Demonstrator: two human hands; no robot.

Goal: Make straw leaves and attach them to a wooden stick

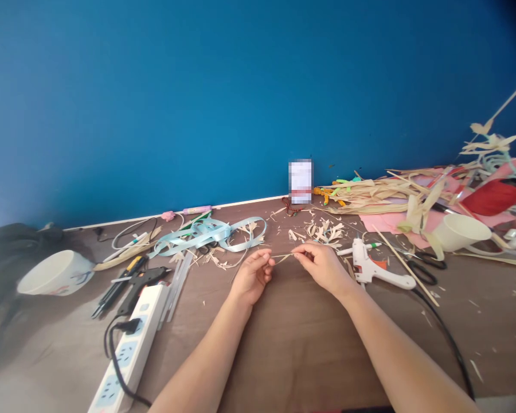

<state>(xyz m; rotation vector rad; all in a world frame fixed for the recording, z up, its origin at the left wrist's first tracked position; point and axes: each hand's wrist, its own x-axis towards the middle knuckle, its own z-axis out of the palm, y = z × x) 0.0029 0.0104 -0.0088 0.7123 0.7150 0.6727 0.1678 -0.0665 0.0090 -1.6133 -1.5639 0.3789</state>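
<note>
A thin pale strip (282, 257) stretches between my two hands above the brown table (284, 355). My left hand (253, 276) pinches one end, its fingers curled. The other end is held between the thumb and fingers of my right hand (320, 265). Beyond my left hand lies a loose coil of light blue ribbon (217, 230). Pale husk scraps (327, 230) are scattered behind my right hand. A white glue gun (380, 271) rests just to the right of that hand.
On the left are a white power strip (144, 338), a black glue gun (140, 289), clear sticks (176, 289) and a white bowl (55, 274). Black scissors (425, 267), a pale cup (460, 232) and piled husks (378, 192) lie right. A blue wall (241, 103) stands behind.
</note>
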